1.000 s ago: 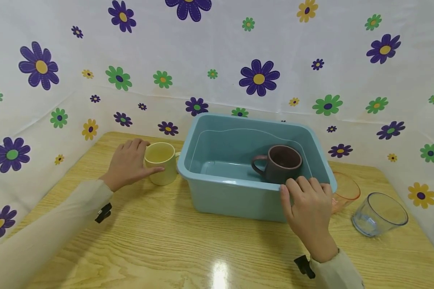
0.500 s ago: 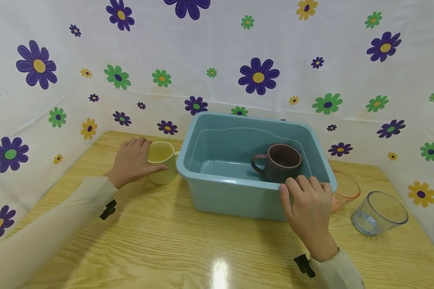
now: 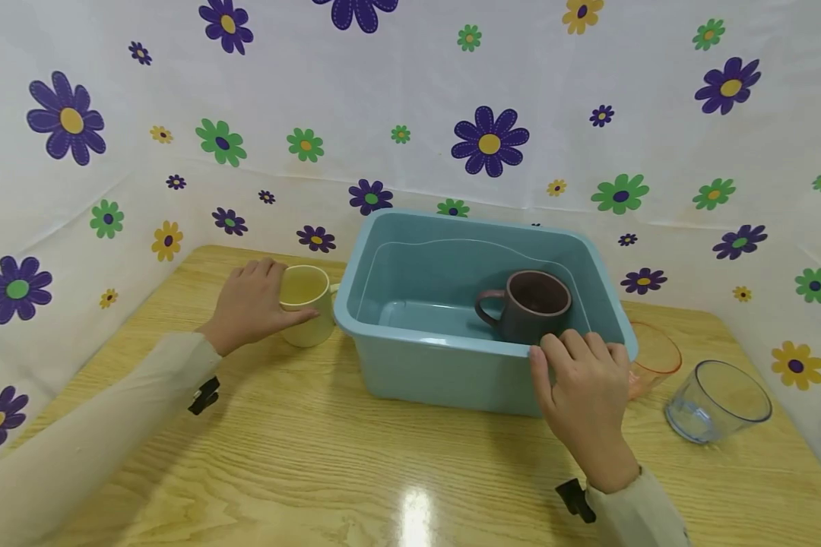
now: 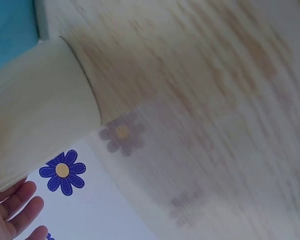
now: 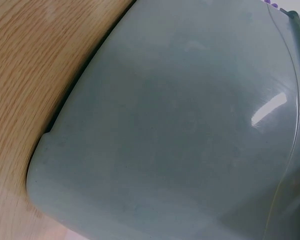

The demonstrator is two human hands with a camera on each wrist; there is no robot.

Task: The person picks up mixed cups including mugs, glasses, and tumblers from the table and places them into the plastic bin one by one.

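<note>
A pale yellow mug stands upright on the table just left of a blue plastic tub, its handle toward the tub. My left hand holds the mug from the left, thumb across the near side and fingers at the far side. The left wrist view shows the mug close up, with the fingertips at its edge. My right hand grips the front rim of the tub near its right corner, fingers curled over it. A dark brown mug sits upright inside the tub at the right.
Right of the tub, partly hidden behind it, is a clear glass with an orange rim. A bluish clear glass stands farther right on the wooden table. A flowered cloth hangs behind and at both sides.
My left hand has moved slightly right and closed in on the yellow mug, with the thumb farther across it. The right hand and the tub have stayed in place.
</note>
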